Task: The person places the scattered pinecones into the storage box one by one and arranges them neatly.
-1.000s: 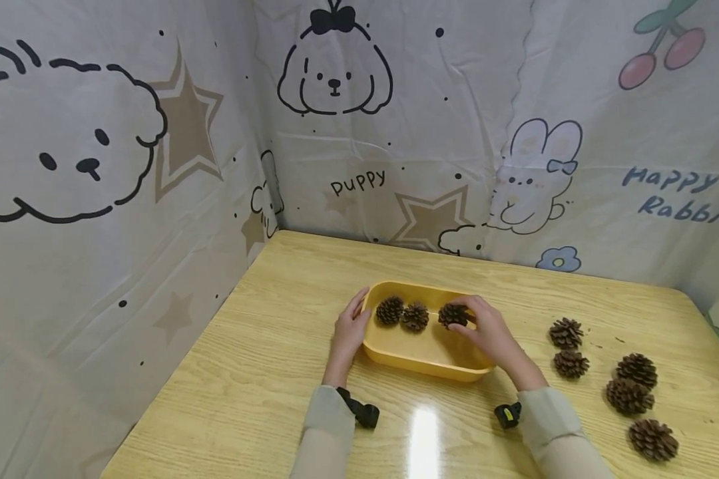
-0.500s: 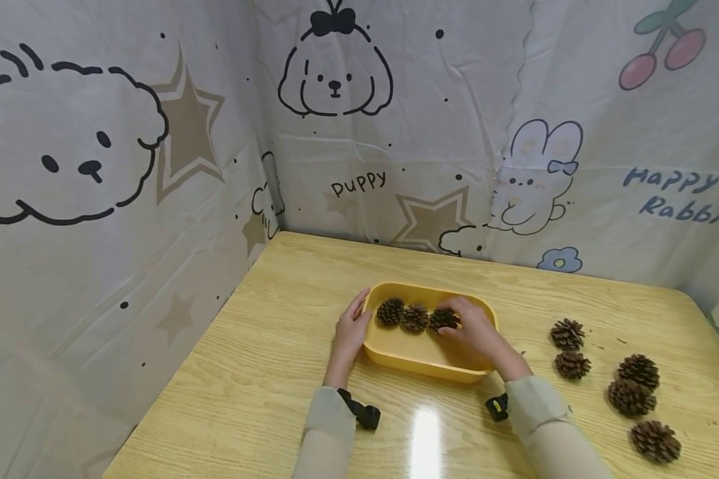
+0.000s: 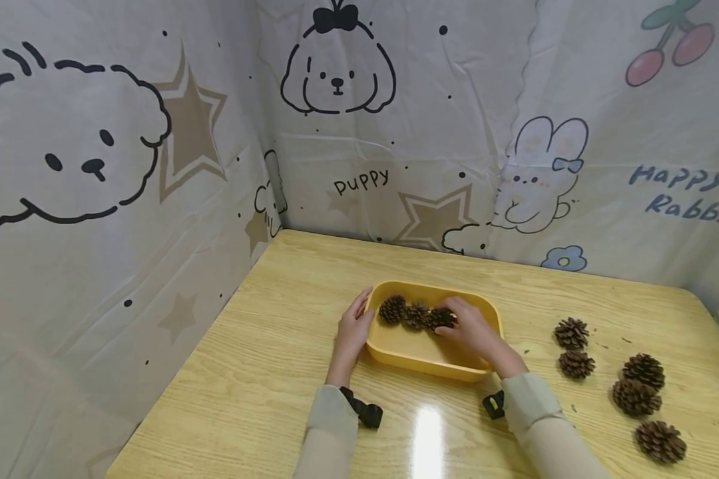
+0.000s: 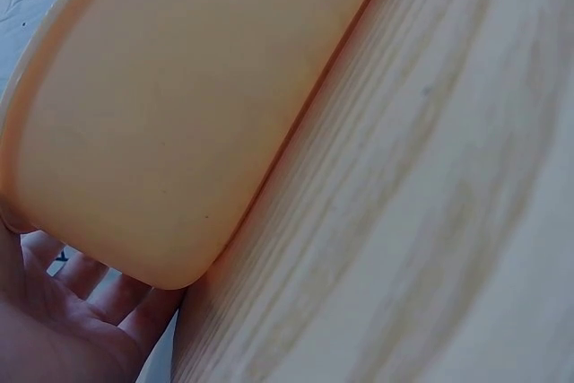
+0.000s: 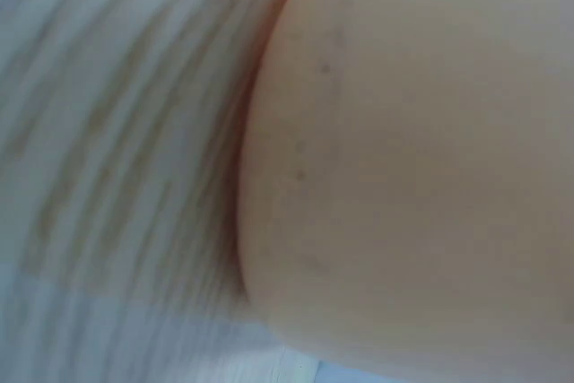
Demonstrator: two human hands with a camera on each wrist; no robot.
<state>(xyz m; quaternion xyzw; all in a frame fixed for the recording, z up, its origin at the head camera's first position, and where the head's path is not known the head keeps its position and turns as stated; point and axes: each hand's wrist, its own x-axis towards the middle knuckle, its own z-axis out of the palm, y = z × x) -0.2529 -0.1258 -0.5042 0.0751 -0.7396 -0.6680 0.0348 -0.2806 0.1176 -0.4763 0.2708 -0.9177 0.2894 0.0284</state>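
A yellow plastic tray (image 3: 431, 369) stands on the wooden table. In a row at its far left sit two brown pine cones, the outer pine cone (image 3: 392, 309) and the middle pine cone (image 3: 416, 316). My right hand (image 3: 470, 329) reaches in over the tray's right side and grips a third pine cone (image 3: 440, 320), right beside the middle one. My left hand (image 3: 353, 329) holds the tray's left end, thumb at the rim and fingers along the outer wall. In the left wrist view those fingers (image 4: 117, 298) lie against the tray's end. The right wrist view shows only tray wall and table.
To the right of the tray, several loose pine cones lie on the table (image 3: 263, 346): two in a back pair, including a rear pine cone (image 3: 571, 333), and three nearer the right edge, including a front pine cone (image 3: 660, 442). A printed cloth (image 3: 359, 146) hangs behind.
My right hand has moved left inside the tray, bringing its pine cone up beside the middle one. The left hand has stayed at the tray's left end.
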